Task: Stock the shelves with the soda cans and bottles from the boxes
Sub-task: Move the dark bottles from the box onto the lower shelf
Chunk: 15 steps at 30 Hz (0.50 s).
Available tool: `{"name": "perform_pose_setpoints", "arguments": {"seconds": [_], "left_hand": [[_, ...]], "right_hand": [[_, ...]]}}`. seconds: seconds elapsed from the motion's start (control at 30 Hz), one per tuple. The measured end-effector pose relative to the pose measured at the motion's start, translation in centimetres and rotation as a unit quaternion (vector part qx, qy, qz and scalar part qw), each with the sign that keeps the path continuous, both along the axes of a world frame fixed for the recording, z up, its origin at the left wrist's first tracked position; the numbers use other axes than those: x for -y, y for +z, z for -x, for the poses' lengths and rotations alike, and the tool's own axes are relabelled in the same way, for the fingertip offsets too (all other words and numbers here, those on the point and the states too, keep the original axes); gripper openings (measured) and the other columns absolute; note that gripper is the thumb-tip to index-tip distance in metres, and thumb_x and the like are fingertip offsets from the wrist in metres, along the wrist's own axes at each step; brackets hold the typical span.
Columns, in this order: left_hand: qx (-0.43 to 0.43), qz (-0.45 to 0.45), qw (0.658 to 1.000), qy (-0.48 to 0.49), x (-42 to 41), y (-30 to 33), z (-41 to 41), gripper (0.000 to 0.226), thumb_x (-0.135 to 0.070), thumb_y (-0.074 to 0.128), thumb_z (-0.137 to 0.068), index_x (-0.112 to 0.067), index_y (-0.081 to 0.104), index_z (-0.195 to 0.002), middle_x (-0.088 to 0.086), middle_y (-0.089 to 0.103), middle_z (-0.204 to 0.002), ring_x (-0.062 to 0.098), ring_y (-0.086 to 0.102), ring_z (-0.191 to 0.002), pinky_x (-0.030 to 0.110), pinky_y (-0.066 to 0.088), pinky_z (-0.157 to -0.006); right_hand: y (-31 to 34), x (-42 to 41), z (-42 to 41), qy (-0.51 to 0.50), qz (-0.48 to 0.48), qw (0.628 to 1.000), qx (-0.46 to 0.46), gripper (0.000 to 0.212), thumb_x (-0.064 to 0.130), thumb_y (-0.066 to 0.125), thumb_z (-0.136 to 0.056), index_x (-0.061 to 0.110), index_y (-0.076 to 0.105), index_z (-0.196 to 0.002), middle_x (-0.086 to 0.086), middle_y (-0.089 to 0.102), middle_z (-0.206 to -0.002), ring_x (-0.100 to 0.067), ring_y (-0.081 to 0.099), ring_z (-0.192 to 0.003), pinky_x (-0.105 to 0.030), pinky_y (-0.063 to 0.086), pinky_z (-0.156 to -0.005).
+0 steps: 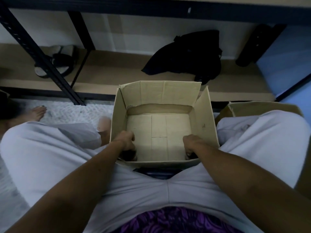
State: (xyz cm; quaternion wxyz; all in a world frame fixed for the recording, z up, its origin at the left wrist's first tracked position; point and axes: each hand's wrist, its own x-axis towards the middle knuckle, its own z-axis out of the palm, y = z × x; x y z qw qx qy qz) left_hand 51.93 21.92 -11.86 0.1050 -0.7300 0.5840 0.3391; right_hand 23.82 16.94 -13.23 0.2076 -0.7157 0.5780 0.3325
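**Head view: both hands down in the near corners of the box, reaching for the last dark items**

Head view looks straight down into an open cardboard box (161,125) at frame centre, between the person's knees. Most of the box floor is bare cardboard. 2 dark shapes sit against the near wall: 1 in the lower-left corner (128,154), 1 in the lower-right corner (191,155). Probably can or bottle tops, but too dark and too hidden to say which.

Left hand (126,140) is over the left dark shape, fingers curled down toward it. Right hand (191,142) is over the right one, same posture. Can't tell whether either has actually closed on its item; the fingertips are hidden.

Shelf unit runs across the top of the frame. Lowest shelf board (117,76) holds a black bag (186,54) at upper centre-right and sandals (57,61) at upper left, no drinks visible on it. A 2nd box (262,106) shows at the right edge, contents not visible.

My read on doing this step well:
- Get a full wrap around each body before lifting, not a fingertip pinch on the rim.
- Lift straight up to clear the near wall and the flaps.
- Place on the open stretch of board between sandals and bag, upright.
- Box looks nearly empty, so next is likely the 2nd box.
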Motion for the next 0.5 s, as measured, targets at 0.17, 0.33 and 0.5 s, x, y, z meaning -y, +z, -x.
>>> {"name": "perform_pose_setpoints", "arguments": {"seconds": [0.17, 0.33, 0.5], "left_hand": [[-0.005, 0.086, 0.993, 0.075, 0.0, -0.1, 0.5, 0.030, -0.017, 0.079, -0.077, -0.006, 0.070, -0.103, 0.016, 0.069, -0.106, 0.032, 0.065, -0.100, 0.035, 0.054, -0.086], [-0.013, 0.124, 0.991, 0.047, 0.3, -0.3, 1.2, 0.025, -0.016, 0.074, -0.081, -0.010, 0.069, -0.104, 0.013, 0.068, -0.108, 0.030, 0.064, -0.102, 0.034, 0.053, -0.087], [-0.054, 0.192, 0.978, 0.068, 2.7, 1.5, 1.1, 0.038, -0.017, 0.076, -0.078, -0.013, 0.068, -0.115, 0.009, 0.069, -0.111, 0.025, 0.064, -0.105, 0.032, 0.053, -0.090]], "right_hand": [[-0.3, -0.1, -1.4, -0.046, 0.105, 0.989, 0.092, 0.027, 0.001, 0.049, -0.090, 0.008, 0.059, -0.115, -0.016, 0.057, -0.123, -0.031, 0.058, -0.108, -0.034, 0.047, -0.080], [0.6, 0.9, -2.1, -0.146, 0.138, 0.965, 0.169, 0.020, 0.008, 0.064, -0.087, 0.008, 0.067, -0.107, -0.015, 0.059, -0.117, -0.032, 0.062, -0.098, -0.036, 0.055, -0.082], [3.5, 3.1, -3.5, -0.237, 0.172, 0.910, 0.293, 0.022, 0.010, 0.077, -0.076, 0.011, 0.072, -0.098, -0.009, 0.068, -0.107, -0.026, 0.064, -0.099, -0.030, 0.053, -0.080]]}}
